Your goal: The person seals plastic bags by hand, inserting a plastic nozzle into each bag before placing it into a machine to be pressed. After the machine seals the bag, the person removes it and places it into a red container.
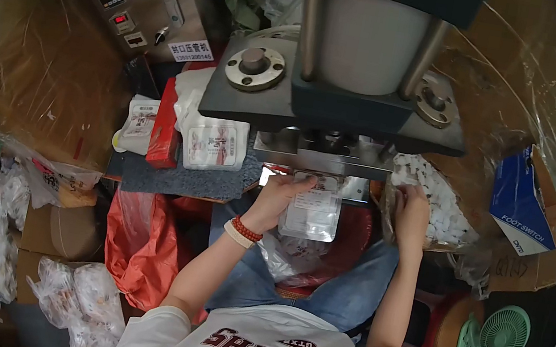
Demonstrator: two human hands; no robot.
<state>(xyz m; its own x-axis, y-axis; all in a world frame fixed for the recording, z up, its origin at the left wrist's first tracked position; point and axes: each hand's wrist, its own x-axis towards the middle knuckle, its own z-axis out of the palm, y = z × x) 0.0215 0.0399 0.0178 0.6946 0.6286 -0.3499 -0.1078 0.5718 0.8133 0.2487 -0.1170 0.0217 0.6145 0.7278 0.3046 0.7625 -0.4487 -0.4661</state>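
My left hand [282, 195] is closed on the upper left edge of a flat silver pouch [312, 222] with a printed label. The pouch hangs just below the metal jaws [324, 161] of a press, over my lap. At the near left edge of a box of small white pieces [435, 203], my right hand [412, 209] has its fingers bent together. Whatever those fingertips may hold is too small to make out.
The press [365, 48] stands straight ahead. Printed white pouches [215, 145] lie on a grey mat [181, 179] beside a red box [166, 127]. A control panel [152, 5] is back left. A blue carton [523, 200] and green fan [505, 334] are right. Between my legs sits a red container [355, 241].
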